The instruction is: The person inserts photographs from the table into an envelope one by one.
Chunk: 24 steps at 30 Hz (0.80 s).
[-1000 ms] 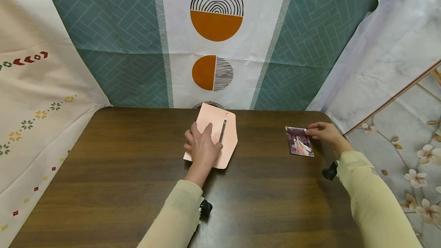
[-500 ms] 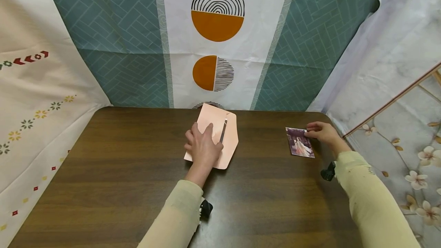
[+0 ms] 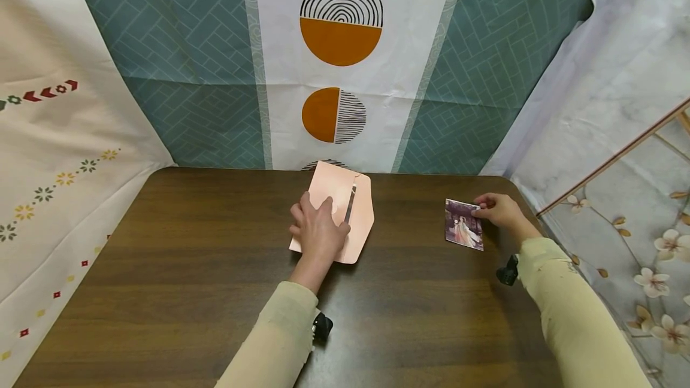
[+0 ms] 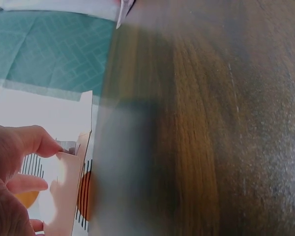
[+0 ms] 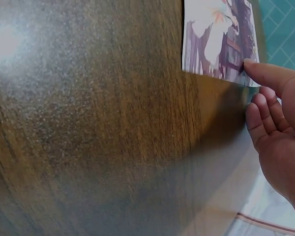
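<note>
A pale pink envelope [image 3: 364, 220] is at the far middle of the table, its pointed flap spread to the right. A narrow dark strip [image 3: 350, 203] shows in its mouth. My left hand [image 3: 319, 229] grips the envelope from above, fingers bent over its face and thumb at the mouth; in the left wrist view the thumb tip meets the edge of the envelope [image 4: 66, 191]. To the right, my right hand [image 3: 501, 211] pinches a small photo print [image 3: 462, 225] of a figure in a pale gown by its right edge. The right wrist view shows the thumb on the printed face of the photo [image 5: 221, 44].
The brown wooden table [image 3: 178, 292] ends at a patterned cloth backdrop [image 3: 205, 47]. Cream cloth [image 3: 64, 154] hangs at the left, and floral cloth [image 3: 647, 238] hangs close beside the right arm.
My right hand has moved slightly left with the photo, which has turned a little. The left hand stays on the envelope, nearly still.
</note>
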Available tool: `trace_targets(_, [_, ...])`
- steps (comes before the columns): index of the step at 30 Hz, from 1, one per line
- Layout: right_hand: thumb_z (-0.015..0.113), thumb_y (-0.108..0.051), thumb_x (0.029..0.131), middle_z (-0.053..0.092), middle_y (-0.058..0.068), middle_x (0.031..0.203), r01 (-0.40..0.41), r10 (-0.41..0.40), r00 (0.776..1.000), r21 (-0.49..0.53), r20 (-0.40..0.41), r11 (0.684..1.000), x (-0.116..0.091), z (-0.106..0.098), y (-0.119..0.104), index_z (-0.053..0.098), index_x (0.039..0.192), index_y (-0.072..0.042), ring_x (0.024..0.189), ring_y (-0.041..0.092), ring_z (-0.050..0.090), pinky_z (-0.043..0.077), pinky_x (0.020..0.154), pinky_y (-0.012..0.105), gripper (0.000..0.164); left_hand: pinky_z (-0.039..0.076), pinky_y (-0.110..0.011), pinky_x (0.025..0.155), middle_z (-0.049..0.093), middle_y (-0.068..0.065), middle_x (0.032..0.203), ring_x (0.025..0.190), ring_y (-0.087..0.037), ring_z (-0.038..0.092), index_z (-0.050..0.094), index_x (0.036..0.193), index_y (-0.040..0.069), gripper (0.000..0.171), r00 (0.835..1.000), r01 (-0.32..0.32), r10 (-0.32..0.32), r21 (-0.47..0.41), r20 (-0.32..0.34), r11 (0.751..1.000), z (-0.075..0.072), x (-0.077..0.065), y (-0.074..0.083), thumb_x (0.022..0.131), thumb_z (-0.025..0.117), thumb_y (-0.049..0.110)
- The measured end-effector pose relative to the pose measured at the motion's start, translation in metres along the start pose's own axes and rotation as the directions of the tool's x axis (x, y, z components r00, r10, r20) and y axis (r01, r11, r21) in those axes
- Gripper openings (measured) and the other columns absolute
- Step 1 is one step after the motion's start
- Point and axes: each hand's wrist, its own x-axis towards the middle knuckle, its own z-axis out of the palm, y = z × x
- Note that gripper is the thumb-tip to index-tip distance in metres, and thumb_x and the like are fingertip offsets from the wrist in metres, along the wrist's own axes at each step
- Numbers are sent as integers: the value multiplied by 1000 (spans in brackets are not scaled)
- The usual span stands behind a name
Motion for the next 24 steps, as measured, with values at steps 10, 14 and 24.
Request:
trace_targets(10, [81,-19,94,69,20,100,28,-29,999,-28,-32,999,-1,3,1,70,114,7,97,35,63,48,83,44,34,36,-70,97,32,-24,163,144,-49,27,71,136,7,54,1000,5,-5,16,9,1000,1,2,0,86,84,21])
trace_targets(14, [81,-16,95,70,25,106,43,-43,997,-5,-69,999,-2,5,3,69,114,7,99,35,66,50,84,44,32,35,-70,98,32,-24,163,144,-49,27,71,135,6,53,1000,4,-4,15,11,1000,1,1,0,86,84,21])
trace_targets(24, [74,-4,100,73,-11,89,24,3,998,456,-58,890,3,7,-7,58,129,19,76,-2,66,56,69,20,40,35,-70,97,32,-24,163,144,-49,27,71,134,5,52,1000,2,-2,19,13,1000,2,1,1,87,84,21])
